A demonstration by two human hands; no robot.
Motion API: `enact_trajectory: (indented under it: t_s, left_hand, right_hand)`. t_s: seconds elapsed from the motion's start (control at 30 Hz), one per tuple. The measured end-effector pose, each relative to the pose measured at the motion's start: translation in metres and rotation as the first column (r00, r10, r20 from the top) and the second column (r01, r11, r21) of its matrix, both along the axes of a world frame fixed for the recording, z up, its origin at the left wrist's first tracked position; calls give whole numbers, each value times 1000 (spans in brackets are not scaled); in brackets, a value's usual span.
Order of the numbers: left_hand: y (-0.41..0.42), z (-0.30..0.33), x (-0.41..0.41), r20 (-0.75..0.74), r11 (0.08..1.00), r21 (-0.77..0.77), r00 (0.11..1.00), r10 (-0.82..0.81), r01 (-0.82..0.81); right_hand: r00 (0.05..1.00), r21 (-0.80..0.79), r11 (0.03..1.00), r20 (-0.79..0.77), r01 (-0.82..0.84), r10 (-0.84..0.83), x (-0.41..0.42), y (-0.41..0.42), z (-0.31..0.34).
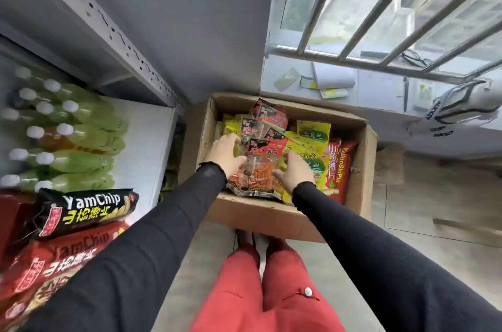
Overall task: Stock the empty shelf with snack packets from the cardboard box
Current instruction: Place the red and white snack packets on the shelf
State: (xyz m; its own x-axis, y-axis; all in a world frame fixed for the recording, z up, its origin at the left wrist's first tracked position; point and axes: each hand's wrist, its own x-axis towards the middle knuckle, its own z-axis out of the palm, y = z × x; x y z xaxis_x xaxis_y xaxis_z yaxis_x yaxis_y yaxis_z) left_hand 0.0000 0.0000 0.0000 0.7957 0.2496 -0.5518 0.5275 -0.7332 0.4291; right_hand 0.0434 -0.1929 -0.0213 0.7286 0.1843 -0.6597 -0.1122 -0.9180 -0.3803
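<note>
A: Where the white metal shelf (146, 141) stands at the left, what does it carry?

B: Green plastic bottles with white caps (81, 136), then a black "YamChip" packet (87, 209) over a red one (68, 255).

A: State the hand positions.

B: Both are inside the open brown cardboard box (255, 212) on the floor. The left hand (225, 155) curls its fingers round the left edge of the clear packets of orange snack sticks with red-and-black headers (260, 168). The right hand (296, 174) grips their right edge.

A: And further right?

B: Yellow-green packets (312, 133) and a red packet (339, 168) lie in the box.
</note>
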Motion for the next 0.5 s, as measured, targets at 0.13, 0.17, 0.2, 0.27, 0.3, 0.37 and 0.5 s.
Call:
enact_trajectory:
  t_s: [0.13, 0.17, 0.2, 0.27, 0.3, 0.37, 0.5]
  left_hand:
    - [-10, -30, 5, -109, 996, -47, 992, 67, -73]
    - [-12, -38, 6, -138, 994, -52, 987, 83, -91]
    - [-15, -44, 7, -161, 991, -62, 981, 104, -115]
    - [-19, -54, 7, -169, 984, -76, 975, 147, -161]
    - [-21, -59, 6, -169, 978, -84, 970, 174, -190]
    - [-24, -67, 5, -155, 968, -93, 963, 218, -234]
    - [-26, -75, 2, -137, 950, -116, 952, 273, -289]
  right_hand:
    - [981, -84, 990, -151, 109, -121, 2, 9, -29]
    - [976, -104, 986, -159, 133, -149, 2, 11, -37]
    - [973, -120, 981, -154, 154, -172, 3, 12, -43]
    - [972, -128, 973, -112, 192, -206, 3, 16, -55]
    - [968, -117, 969, -103, 218, -230, 1, 18, -61]
    - [944, -62, 951, -115, 303, -309, -2, 25, -72]
    - [892, 24, 904, -172, 427, -417, -12, 30, -85]
